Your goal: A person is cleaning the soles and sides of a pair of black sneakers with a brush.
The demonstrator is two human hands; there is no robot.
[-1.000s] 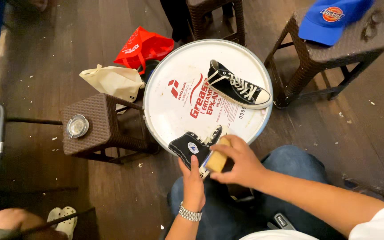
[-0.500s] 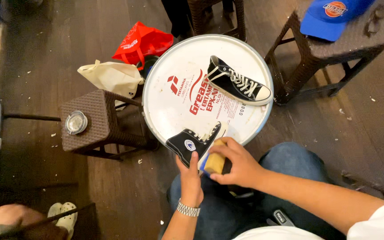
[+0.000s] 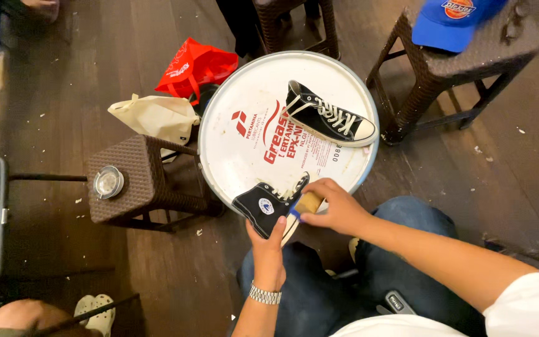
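Shoe scrubbing in hand, sole edge under work.
Left hand [image 3: 268, 244] grips black shoe [image 3: 268, 205]; right hand [image 3: 337, 206] clasps a tan brush [image 3: 309, 203] against it; next stroke likely needs steady pressure.

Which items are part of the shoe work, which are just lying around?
In use: black high-top shoe in left hand; tan block in right hand; second black shoe; white drum lid.

Lying about: red bag; cream bag; blue cap; wicker stool.
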